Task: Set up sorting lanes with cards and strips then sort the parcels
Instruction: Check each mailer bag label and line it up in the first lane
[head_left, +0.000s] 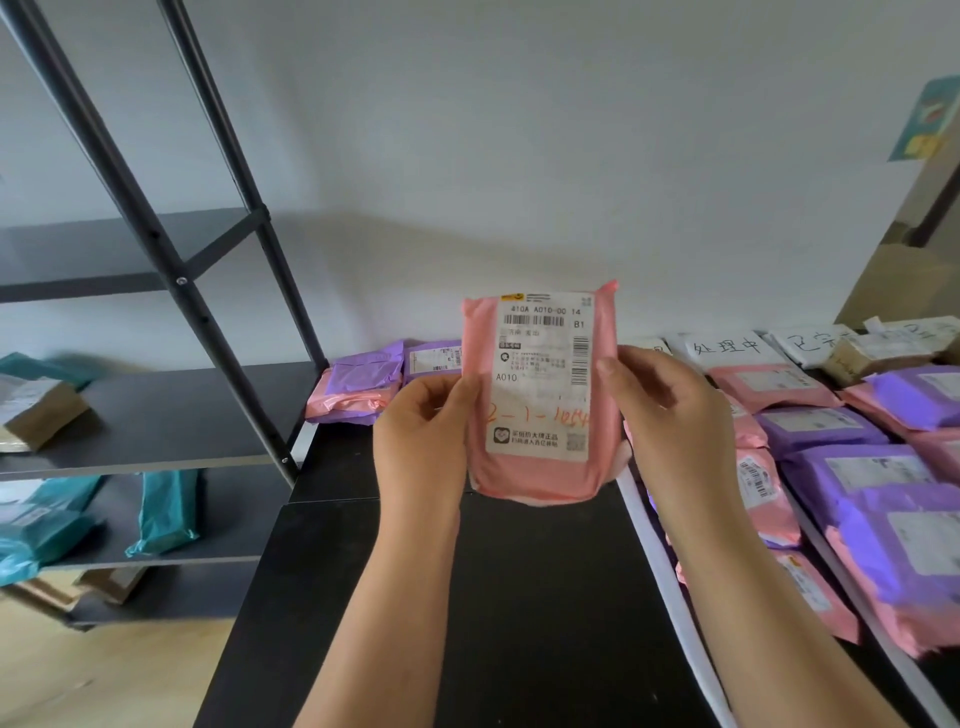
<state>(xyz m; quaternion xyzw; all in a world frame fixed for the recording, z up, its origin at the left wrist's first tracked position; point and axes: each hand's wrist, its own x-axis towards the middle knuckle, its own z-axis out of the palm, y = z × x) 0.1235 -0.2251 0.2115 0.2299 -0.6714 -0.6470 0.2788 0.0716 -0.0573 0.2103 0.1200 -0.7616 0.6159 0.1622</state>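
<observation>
Held upright above the bench (519, 597), the pink parcel (540, 395) looks light, soft and slippery in its plastic mailer, so the left hand (421, 431) pinching its 9 o'clock edge and the right hand (670, 415) gripping its 3 o'clock edge seem well placed.

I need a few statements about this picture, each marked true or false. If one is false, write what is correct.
1. The left hand and the right hand hold one pink parcel, its label toward the camera. True.
2. The shelf rack on the left carries purple parcels. False: it carries teal parcels and a brown parcel.
3. A white strip lies on the black table, to the right of the held parcel. True.
4. The handwritten cards lie at the near edge of the table. False: they lie at the far end, by the wall.
</observation>
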